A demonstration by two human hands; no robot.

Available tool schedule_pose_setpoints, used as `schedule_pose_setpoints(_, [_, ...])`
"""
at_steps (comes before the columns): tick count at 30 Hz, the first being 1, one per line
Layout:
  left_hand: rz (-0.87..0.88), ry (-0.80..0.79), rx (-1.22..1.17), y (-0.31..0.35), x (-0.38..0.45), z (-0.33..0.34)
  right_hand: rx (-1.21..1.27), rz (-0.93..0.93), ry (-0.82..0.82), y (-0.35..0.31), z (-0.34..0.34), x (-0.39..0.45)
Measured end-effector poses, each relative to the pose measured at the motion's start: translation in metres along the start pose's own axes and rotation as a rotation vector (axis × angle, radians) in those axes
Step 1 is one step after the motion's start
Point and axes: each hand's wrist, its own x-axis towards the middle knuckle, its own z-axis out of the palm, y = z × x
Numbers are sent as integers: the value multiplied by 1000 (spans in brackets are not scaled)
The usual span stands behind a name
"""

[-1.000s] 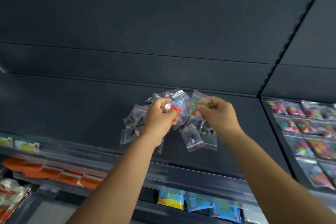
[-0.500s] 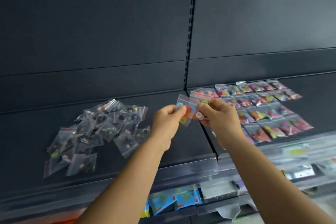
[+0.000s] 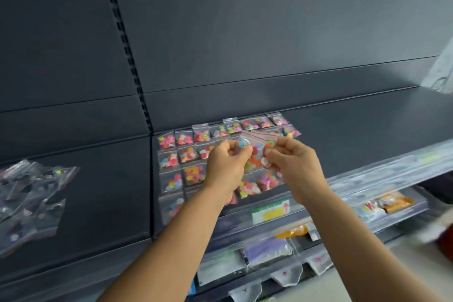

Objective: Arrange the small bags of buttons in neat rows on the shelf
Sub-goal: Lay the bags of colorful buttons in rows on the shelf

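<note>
Both forearms reach up from below. My left hand [image 3: 226, 163] and right hand [image 3: 293, 163] each pinch a side of one clear bag of coloured buttons [image 3: 257, 152], fingers curled on its edges, and hold it above the arranged bags.

Just behind and under the bag: the rows of button bags [image 3: 188, 154] on the right shelf bay [image 3: 355, 130], packed edge to edge from the back wall toward the front lip. The far row runs further right than the nearer ones.

Judgement: flatten the bag so the buttons spread, keep the red seal facing the back like its neighbours, and set it square against the end of a short row, not overlapping.

Far left, blurred: the loose heap of unsorted bags [image 3: 31, 201] on the left bay.

Against half a second ago: the view has swung right, the heap has slid to the frame edge, and the bag now sits over the rows instead of over the bay divider.
</note>
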Motion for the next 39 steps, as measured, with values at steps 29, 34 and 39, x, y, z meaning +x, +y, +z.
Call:
schedule_pose_setpoints(29, [77, -10, 763, -37, 100, 141, -512, 127, 114, 56, -130, 149])
schedule_pose_setpoints(34, [119, 73, 984, -41, 98, 155, -710, 47, 8, 60, -140, 163])
schedule_pose_setpoints(39, [362, 80, 1168, -46, 90, 159, -964, -246, -250, 57, -150, 162])
